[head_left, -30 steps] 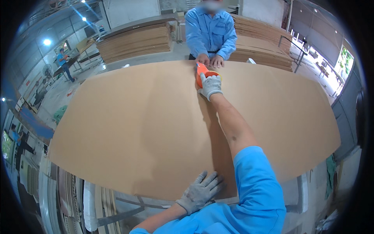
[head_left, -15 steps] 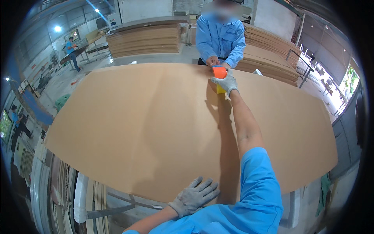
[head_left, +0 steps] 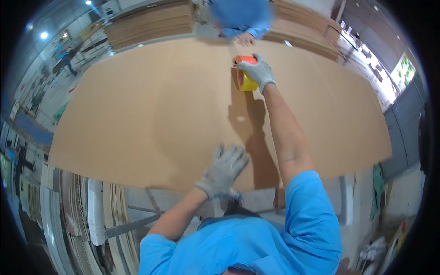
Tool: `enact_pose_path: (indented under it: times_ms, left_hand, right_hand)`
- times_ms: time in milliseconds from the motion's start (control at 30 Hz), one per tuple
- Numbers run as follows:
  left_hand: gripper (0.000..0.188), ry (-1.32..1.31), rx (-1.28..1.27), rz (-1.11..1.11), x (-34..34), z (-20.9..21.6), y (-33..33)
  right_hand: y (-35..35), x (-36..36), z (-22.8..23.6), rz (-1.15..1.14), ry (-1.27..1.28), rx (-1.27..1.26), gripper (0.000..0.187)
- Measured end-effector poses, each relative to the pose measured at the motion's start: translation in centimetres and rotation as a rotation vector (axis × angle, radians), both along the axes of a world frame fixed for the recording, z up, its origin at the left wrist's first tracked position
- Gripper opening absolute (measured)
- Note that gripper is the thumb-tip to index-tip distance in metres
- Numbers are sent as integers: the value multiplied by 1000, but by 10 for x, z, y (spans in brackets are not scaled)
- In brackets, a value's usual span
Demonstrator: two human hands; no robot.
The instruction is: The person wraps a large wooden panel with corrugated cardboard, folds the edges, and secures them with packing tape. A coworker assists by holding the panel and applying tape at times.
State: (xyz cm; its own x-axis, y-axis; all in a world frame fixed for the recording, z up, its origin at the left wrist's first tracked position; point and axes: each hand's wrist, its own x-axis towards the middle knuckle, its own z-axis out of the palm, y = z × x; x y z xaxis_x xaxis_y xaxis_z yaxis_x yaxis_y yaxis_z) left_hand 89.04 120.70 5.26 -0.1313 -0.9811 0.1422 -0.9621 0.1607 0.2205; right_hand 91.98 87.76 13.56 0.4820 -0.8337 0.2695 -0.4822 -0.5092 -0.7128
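Note:
My right hand [head_left: 259, 72], in a grey glove, grips a tape dispenser [head_left: 248, 83] with an orange body and a yellow tape roll. It is at the far part of a large brown board [head_left: 114, 114], just short of the far edge. A strip of tape appears to run from the dispenser toward that edge, though it is hard to make out. My left hand [head_left: 222, 172], also gloved, spreads its fingers over the board's near edge; whether the palm touches is unclear.
Across the board a co-worker in blue has a hand [head_left: 246, 39] at the far edge. Tall stacks of brown sheets [head_left: 146, 25] stand behind. Leaning panels [head_left: 52, 215] and a metal frame bar [head_left: 133, 225] lie at the lower left. A green cloth [head_left: 377, 188] hangs at the right.
My right hand has drawn the tape dispenser back from the co-worker's hands. My left hand has shifted, fingers still spread. The view has tilted downward, and the co-worker leans over the far edge.

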Motion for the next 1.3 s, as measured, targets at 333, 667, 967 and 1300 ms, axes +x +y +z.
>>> enact_pose_path:
  times_ms: [333,667,967,1300]
  left_hand:
    - [122,-136,-143,121,-7,-16,20]
    - [104,175,-238,-7,12,-17,23]
    - [83,-256,-45,153,55,-4,-98]
    - [83,-288,24,275,174,5,-276]
  right_hand:
    - [294,-256,-33,36,-335,63,97]
    - [475,-378,-183,81,-336,1195,78]
    - [248,-255,-423,46,453,244,62]
    - [69,-141,-596,23,690,283,60]
